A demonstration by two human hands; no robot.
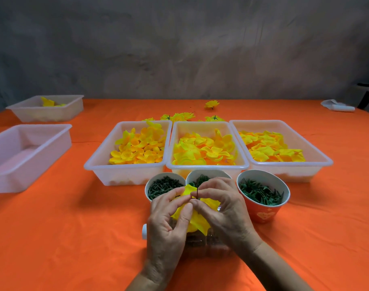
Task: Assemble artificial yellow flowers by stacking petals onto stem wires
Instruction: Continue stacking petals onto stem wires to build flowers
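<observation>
So both hands meet at lower centre: left hand (pixel 168 219) and right hand (pixel 223 208) each have a tight grip on yellow petals (pixel 197 219) around a thin stem wire (pixel 197 191), just below three cups (pixel 263 192).

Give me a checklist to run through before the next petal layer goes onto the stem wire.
1. Stem wire upright, tip exposed above the petals: ok.
2. Left hand holds the yellow petals: ok.
3. Right hand pinches at the wire: ok.
4. Petals seated fully down the wire: cannot tell, fingers cover the joint.
5. Middle petal tray stocked: ok.
6. Right cup holds green parts: ok.
</observation>
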